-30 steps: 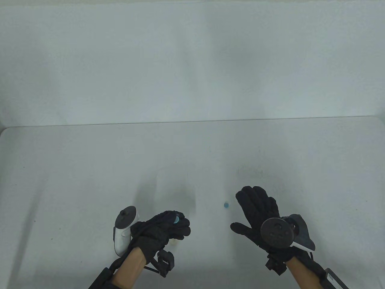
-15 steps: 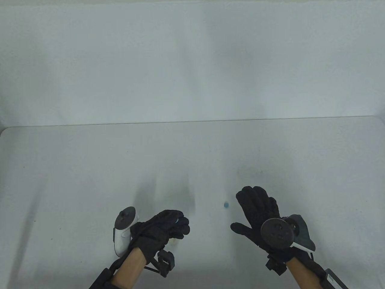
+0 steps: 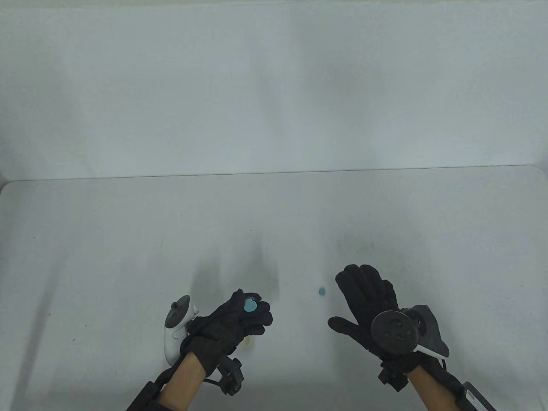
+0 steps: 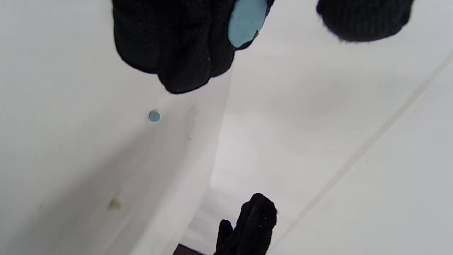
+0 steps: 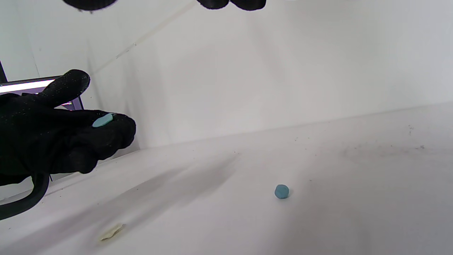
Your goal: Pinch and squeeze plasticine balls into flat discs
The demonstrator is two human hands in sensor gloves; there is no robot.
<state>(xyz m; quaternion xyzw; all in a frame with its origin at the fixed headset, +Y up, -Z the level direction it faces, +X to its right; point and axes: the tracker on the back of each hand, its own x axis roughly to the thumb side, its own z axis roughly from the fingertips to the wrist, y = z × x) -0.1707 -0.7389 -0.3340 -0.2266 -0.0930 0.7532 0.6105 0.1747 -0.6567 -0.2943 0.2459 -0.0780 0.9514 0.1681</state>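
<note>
Table view: the left hand (image 3: 233, 323) has opened its thumb away from the fingers since half a second ago, when the fingers were closed over the plasticine and almost none of it showed. A flattened blue disc (image 3: 250, 305) now lies exposed on the curled fingers, held off the table (image 3: 107, 239). A second piece, a small blue ball (image 3: 322, 292), sits on the table between the hands, just beside the fingertips of the right hand (image 3: 364, 302). That hand is spread flat, palm down, holding nothing, and has not moved over the last second.

Left wrist view: the disc (image 4: 246, 20) rests against the fingers (image 4: 177, 46), with the thumb (image 4: 364, 17) well apart from it. So the grip is released, disc supported rather than pinched. The ball (image 4: 154, 116) appears round and untouched on the table below. A pale fleck (image 4: 115, 204) lies nearer the table edge; too small to say what it is.

Right wrist view: the disc (image 5: 102, 120) is seen edge-on and thin, lying on top of the left hand's fingers (image 5: 106, 136). The ball (image 5: 281, 191) stands alone on the table, nothing touching it.

Judgement: the squeeze on the first piece looks complete, one disc made. Remaining: set it down, then flatten the ball.
</note>
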